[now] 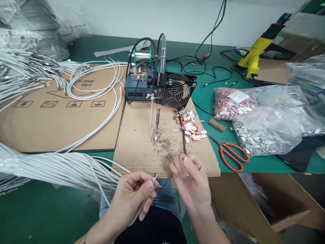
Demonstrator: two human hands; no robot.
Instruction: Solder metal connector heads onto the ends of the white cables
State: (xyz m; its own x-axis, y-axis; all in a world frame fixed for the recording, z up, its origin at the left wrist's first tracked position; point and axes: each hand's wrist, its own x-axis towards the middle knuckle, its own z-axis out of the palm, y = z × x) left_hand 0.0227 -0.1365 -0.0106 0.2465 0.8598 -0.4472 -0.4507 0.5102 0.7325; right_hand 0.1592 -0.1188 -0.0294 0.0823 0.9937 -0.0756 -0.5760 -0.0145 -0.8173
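At bottom middle, my left hand (138, 191) pinches the cable (154, 180) near its tip and should be steady; my right hand (191, 179) curls, empty or not I can't tell.

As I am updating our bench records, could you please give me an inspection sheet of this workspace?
Surface: green table; cardboard sheet in front of the soldering iron, strewn with dark specks.
Job's things: pale cable with a green wire showing at its end; iron pointing down; loose orange-and-silver connectors piled at right.
Clutter: orange-handled scissors, plastic bags of small parts, yellow tool.
Grips: left grip pinches the cable; right grip has curled fingers, contents unclear.
Cables: white cable bundle at left; black lead beside the connectors.
Surroundings: pale wall behind; open cardboard box lower right.
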